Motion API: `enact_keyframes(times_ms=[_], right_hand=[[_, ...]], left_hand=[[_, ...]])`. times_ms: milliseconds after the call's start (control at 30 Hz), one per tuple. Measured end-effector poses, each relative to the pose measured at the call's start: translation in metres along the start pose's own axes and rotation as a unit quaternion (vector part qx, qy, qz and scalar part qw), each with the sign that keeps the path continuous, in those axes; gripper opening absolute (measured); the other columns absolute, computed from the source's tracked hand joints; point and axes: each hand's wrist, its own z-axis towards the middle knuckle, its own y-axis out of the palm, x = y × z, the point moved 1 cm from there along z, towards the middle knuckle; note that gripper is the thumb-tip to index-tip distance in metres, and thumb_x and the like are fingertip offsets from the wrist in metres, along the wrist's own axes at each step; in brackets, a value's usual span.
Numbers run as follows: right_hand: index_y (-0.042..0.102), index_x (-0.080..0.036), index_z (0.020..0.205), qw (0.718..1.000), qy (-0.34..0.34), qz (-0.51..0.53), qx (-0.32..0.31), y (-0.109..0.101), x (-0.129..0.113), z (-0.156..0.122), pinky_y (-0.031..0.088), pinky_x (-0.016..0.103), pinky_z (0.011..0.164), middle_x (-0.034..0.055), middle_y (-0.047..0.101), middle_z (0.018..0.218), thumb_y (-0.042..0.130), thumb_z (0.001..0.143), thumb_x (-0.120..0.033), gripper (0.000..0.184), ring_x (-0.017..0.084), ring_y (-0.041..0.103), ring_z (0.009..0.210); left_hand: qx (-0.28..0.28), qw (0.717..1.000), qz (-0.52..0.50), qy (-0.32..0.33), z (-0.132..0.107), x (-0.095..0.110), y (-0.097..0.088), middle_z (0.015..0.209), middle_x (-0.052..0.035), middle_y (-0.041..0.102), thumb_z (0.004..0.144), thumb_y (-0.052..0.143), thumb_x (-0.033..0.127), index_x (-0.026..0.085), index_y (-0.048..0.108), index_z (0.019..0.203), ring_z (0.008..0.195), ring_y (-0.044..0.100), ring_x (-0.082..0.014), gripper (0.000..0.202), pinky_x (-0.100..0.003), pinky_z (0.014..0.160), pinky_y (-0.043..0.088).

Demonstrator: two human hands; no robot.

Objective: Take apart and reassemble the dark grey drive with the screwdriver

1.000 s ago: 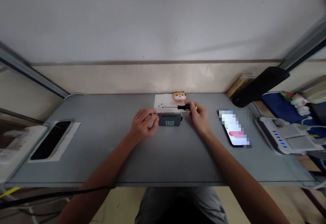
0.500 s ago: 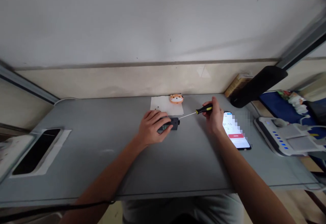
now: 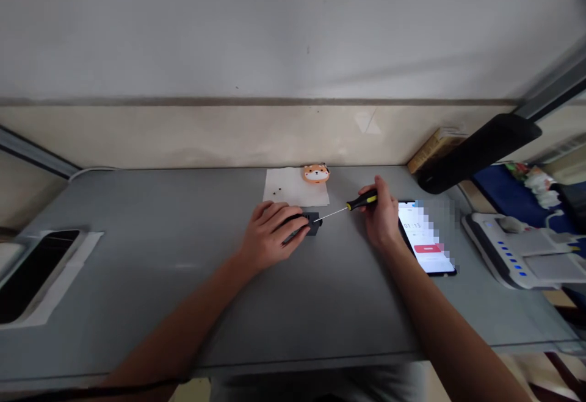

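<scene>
My left hand (image 3: pixel 273 233) is closed around a small black box-shaped device (image 3: pixel 313 225) lying on the grey desk (image 3: pixel 183 310); its fingers hide the device's left part. In my right hand (image 3: pixel 381 216) is a screwdriver (image 3: pixel 364 199) with a black and yellow handle, its thin shaft pointing left and down. The screwdriver's tip meets the top face of the device near its right end. Just behind the device lies a white sheet of paper (image 3: pixel 288 183) with tiny dark bits, probably screws, on it. An orange animal-faced case (image 3: pixel 315 173) rests at the sheet's back right corner.
Right of my right hand lies a lit phone (image 3: pixel 425 237) showing a timer. Farther right is a power strip (image 3: pixel 517 249) with plugs. A black cylinder (image 3: pixel 480 152) leans by a book (image 3: pixel 434 147) at the back. A dark phone (image 3: pixel 39 274) on paper is at far left.
The screwdriver tip has moved from the device's upper right edge onto its top face. My right hand has shifted slightly left with it. The camera view has moved a little.
</scene>
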Motion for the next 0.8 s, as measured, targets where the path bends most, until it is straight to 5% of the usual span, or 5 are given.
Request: enact_keyframes(times_ms=[333,600,700,800], right_hand=[[0.058,-0.022,0.059,0.999,-0.028,-0.037,-0.027,-0.001,0.004,0.0,0.037,0.029,0.047,0.0018,0.061,0.063,0.06,0.078,-0.068,0.05,0.012,0.046,0.049],[0.067,-0.02,0.064,0.999,-0.031,-0.021,0.014,-0.003,-0.001,0.002,0.034,0.026,0.048,0.0012,0.06,0.061,0.064,0.075,-0.074,0.056,0.011,0.048,0.051],[0.076,-0.02,0.083,0.991,-0.063,-0.102,-0.059,0.0,0.003,-0.001,0.034,0.027,0.051,0.0011,0.063,0.064,0.062,0.079,-0.073,0.055,0.012,0.049,0.054],[0.079,-0.023,0.098,0.966,-0.117,-0.167,-0.16,0.007,0.009,-0.007,0.043,0.029,0.062,0.0044,0.075,0.087,0.073,0.077,-0.059,0.042,0.016,0.059,0.069]], left_hand=[[-0.002,0.998,0.044,0.034,0.004,0.005,-0.002,0.094,0.0014,0.078,0.092,0.071,0.015,0.025,0.067,0.098,0.085,0.069,-0.0173,0.011,-0.035,0.085,0.046],[-0.022,0.998,0.047,0.033,0.005,0.009,-0.002,0.096,-0.0009,0.076,0.091,0.069,0.012,0.024,0.069,0.098,0.089,0.067,-0.0182,0.014,-0.035,0.087,0.047],[-0.034,0.997,0.053,0.044,0.004,0.009,-0.002,0.095,-0.002,0.075,0.092,0.065,0.01,0.023,0.07,0.097,0.089,0.067,-0.0181,0.015,-0.035,0.086,0.048],[-0.041,0.997,0.05,0.052,0.002,0.008,-0.002,0.098,-0.0037,0.074,0.092,0.065,0.008,0.022,0.071,0.101,0.093,0.066,-0.0198,0.017,-0.036,0.089,0.049]])
